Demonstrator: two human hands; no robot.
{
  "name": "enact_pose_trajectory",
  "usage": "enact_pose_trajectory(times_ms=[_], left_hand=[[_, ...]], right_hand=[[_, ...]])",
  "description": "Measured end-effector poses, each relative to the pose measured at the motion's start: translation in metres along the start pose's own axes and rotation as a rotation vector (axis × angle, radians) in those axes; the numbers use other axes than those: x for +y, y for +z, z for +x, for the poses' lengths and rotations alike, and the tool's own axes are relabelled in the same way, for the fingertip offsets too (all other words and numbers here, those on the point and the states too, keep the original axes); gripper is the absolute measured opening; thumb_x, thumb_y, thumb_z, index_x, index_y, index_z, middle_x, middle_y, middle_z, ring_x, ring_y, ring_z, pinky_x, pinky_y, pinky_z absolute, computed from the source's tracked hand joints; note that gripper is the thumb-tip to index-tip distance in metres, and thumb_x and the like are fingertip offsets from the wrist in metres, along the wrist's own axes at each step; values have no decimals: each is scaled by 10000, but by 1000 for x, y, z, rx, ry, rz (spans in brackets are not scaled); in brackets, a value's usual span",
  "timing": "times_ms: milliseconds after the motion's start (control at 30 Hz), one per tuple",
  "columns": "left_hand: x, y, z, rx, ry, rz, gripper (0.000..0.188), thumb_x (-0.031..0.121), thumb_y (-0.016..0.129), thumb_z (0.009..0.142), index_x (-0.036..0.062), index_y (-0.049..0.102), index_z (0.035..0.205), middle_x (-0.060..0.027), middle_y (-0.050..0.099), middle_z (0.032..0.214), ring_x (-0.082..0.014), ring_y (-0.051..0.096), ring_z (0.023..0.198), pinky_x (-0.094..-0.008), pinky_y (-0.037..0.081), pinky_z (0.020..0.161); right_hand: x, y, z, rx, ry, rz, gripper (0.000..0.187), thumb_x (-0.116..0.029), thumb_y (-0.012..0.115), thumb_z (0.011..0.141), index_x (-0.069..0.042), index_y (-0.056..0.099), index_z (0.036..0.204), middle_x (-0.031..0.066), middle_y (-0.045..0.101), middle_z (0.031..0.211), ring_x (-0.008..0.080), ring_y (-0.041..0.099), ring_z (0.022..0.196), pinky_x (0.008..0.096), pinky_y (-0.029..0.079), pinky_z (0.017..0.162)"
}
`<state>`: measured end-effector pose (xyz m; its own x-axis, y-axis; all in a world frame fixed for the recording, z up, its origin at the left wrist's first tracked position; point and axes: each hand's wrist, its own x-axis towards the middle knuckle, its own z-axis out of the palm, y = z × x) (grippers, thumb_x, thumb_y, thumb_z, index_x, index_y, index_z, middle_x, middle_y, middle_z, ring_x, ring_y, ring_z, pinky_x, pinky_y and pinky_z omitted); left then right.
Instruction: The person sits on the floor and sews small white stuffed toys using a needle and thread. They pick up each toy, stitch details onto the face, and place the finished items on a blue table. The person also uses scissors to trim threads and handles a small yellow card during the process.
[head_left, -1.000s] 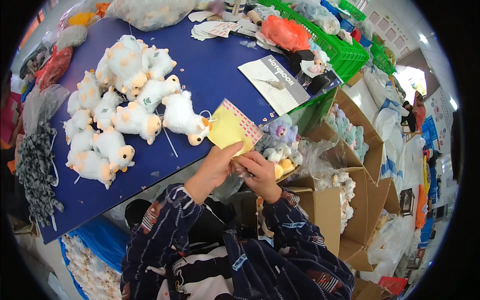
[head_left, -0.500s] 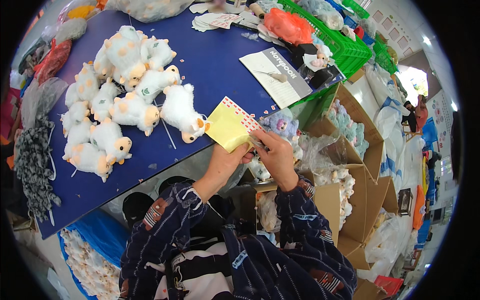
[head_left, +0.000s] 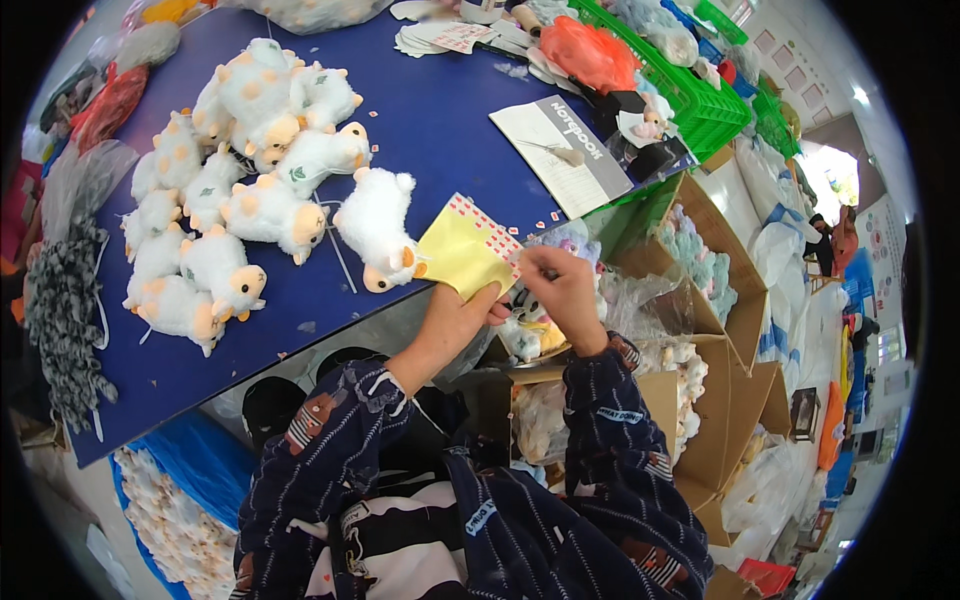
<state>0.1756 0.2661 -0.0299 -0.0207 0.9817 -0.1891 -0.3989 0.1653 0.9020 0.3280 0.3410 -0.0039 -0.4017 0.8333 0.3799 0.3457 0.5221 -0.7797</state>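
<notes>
A yellow sheet of small red stickers is held at its lower edge by my left hand, with the thumb on top. The red stickers lie along its upper and right side. Just right of the sheet my right hand is closed, fingers curled in a pinch; a small dark spot shows at the fingertips, too small to name. A white plush sheep lies on its side at the table edge, close to the sheet's left side. Left of it is a heap of similar plush sheep.
The blue table bears a notebook and a pile of white paper pieces. A green crate stands at the back right. Cardboard boxes of plush toys are at my right. Grey fluffy trim hangs at the left.
My right hand has moved a little right, away from the sheet's edge, and its fingers have curled in. My left hand still holds the sticker sheet. The view has shifted slightly.
</notes>
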Motion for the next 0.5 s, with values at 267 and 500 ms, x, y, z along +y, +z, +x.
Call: enact_pose_trajectory(times_ms=[267,500], left_hand=[[28,3,0,-205,-72,-335,424,209,495,970,20,395,1336,-100,519,1255,-172,564,1006,-310,468,903],[90,-54,-79,57,1144,1533,395,91,629,747,-6,588,1127,-124,633,1068,-258,623,945,-372,494,825]], right_hand=[[-14,24,-3,167,458,811,123,-169,628,885,-59,597,838,-88,431,606,1,333,462,193,212,419],[-2,38,8,178,499,644,144,-166,640,869,-22,647,878,-104,465,624,-16,352,508,174,244,458]])
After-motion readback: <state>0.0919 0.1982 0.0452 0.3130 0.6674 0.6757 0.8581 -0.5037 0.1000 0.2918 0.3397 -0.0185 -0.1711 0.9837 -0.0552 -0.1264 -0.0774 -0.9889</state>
